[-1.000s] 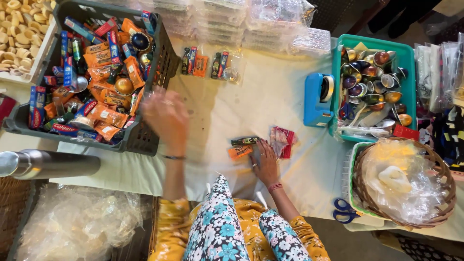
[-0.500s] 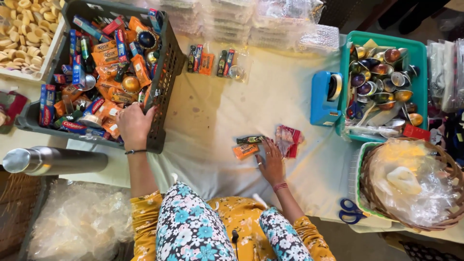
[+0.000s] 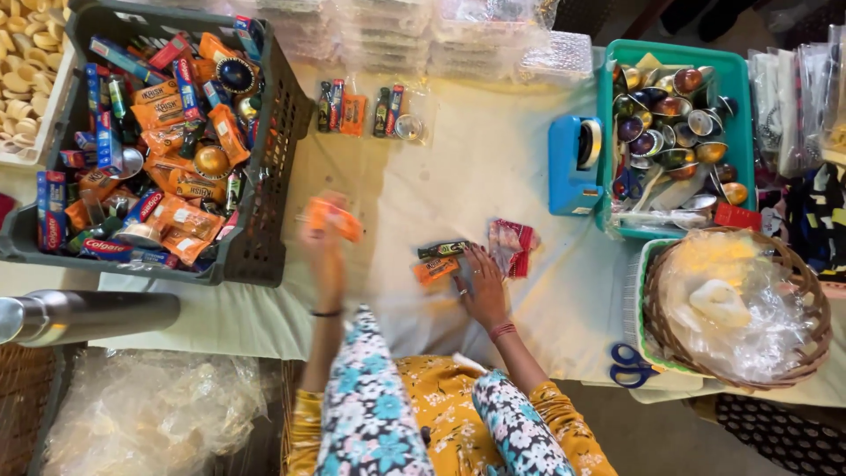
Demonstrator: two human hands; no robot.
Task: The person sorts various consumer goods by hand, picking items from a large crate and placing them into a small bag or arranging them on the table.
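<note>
Since half a second ago your left hand (image 3: 322, 236) has left the rim of the dark grey plastic crate (image 3: 264, 220) and come out over the cream tablecloth (image 3: 476, 167), now gripping a small orange foil sachet (image 3: 335, 218), blurred by motion; your right hand (image 3: 480, 284) has stayed flat on the cloth.

Far left, a shiny steel flask (image 3: 84, 313) lies on its side below the crate; the crate is heaped with orange sachets, red-and-blue boxed tubes and small round metallic bowls. Just right of the crate your left hand holds the sachet above the cloth, fingers closed on it. Next, your right hand rests palm down, fingers spread and holding nothing; its fingertips touch a second orange sachet (image 3: 435, 269) and a slim black-and-green sachet (image 3: 443, 249), which lie side by side; a crinkled red-and-clear packet (image 3: 514, 245) sits just beside the hand. Further right stands a blue tape dispenser (image 3: 568, 167); then a teal plastic tray (image 3: 608, 132) of coloured metallic bowls; below it, a wicker basket (image 3: 806, 361) lined with clear plastic; blue-handled scissors (image 3: 630, 366) lie near its left edge.
</note>
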